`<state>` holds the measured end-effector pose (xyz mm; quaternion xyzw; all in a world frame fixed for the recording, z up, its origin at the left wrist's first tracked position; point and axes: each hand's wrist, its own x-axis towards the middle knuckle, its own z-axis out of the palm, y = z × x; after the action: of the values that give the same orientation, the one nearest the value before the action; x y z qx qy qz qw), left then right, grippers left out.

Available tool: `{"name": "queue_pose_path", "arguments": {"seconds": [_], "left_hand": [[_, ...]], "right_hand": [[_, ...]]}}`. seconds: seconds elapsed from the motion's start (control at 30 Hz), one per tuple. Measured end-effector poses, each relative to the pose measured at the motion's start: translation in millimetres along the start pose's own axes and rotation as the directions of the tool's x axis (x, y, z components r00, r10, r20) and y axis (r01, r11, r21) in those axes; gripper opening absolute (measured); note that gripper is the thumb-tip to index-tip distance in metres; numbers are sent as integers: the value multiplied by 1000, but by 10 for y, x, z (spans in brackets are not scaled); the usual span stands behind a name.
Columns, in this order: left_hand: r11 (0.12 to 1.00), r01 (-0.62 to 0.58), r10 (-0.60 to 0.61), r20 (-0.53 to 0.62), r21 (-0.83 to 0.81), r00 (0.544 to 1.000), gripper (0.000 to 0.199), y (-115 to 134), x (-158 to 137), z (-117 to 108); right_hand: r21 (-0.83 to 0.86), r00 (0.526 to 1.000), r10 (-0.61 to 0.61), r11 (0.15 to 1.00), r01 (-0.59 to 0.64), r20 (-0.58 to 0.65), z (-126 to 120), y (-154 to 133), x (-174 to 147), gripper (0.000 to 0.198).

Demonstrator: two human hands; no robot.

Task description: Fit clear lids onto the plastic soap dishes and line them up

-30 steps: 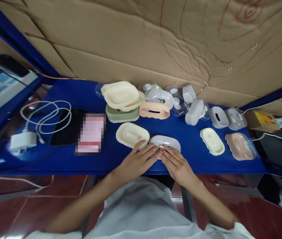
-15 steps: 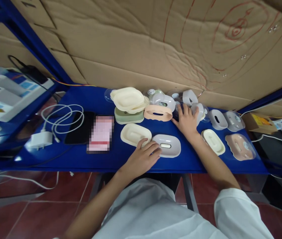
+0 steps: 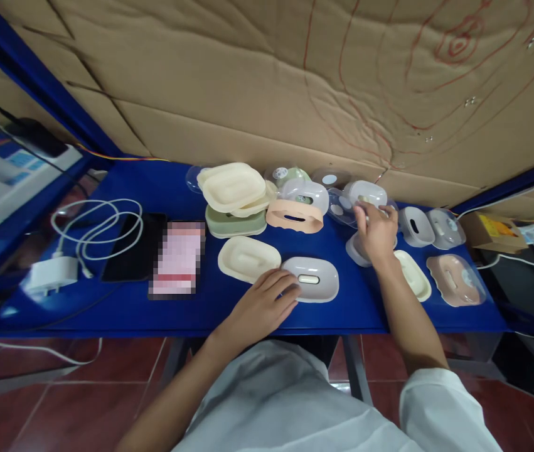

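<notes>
My left hand (image 3: 267, 302) lies palm down with loosely bent, parted fingers. Its fingertips touch the left rim of a lavender-grey oval soap dish (image 3: 325, 287), which has a slot in its middle. Just behind that hand is a cream oval tray (image 3: 243, 257). To the right, my right hand (image 3: 378, 231) is curled over a grey soap dish part (image 3: 357, 250), mostly hidden beneath the palm. Beyond its fingertips stands another pale grey slotted part (image 3: 365, 190). A cream insert (image 3: 415, 276) lies partly behind my right wrist.
Cream trays (image 3: 231, 187) sit on a green dish (image 3: 236, 225), beside a peach slotted part (image 3: 295, 217). Clear covers stand behind. Farther right are a grey part (image 3: 416, 226) and a pink dish (image 3: 455, 282). A phone (image 3: 177, 257) and white charger (image 3: 54, 273) lie left. Cardboard (image 3: 201, 81) backs the blue table.
My right hand has moved right and curled over a grey part, which is now nearer the front. Another grey part behind it has turned its slotted face upward. My left hand stays by the lavender-grey dish.
</notes>
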<state>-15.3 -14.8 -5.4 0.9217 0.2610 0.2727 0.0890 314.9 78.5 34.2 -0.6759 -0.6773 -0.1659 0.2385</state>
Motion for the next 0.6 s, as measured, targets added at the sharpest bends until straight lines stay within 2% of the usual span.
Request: {"name": "queue_pose_path", "arguments": {"seconds": [0.1,0.2,0.3,0.4,0.5,0.6], "left_hand": [[999,-6,5,-18,-36,1000,17,-4,-11,5],[998,20,-23,-40,-61,999,15,-3,-49,6],[992,91,-97,-60,-93,994,25,2,-81,2],[982,124,-137,-83,-145,987,48,-2,-91,2],[976,128,-143,-74,-175,987,64,-15,-84,5],[976,120,-128,-30,-180,991,63,-29,-72,4]], "right_hand": [[137,991,52,990,-35,-121,-196,-7,-108,53],[241,985,47,971,-5,-169,-441,-131,-521,44],[336,988,-17,939,68,-151,-580,-292,-1142,40],[433,988,-78,892,130,-135,-587,-408,-1676,52],[477,984,-156,860,181,-90,-556,-470,-1927,61],[505,958,-287,827,249,-2,-546,-496,-1942,66]]}}
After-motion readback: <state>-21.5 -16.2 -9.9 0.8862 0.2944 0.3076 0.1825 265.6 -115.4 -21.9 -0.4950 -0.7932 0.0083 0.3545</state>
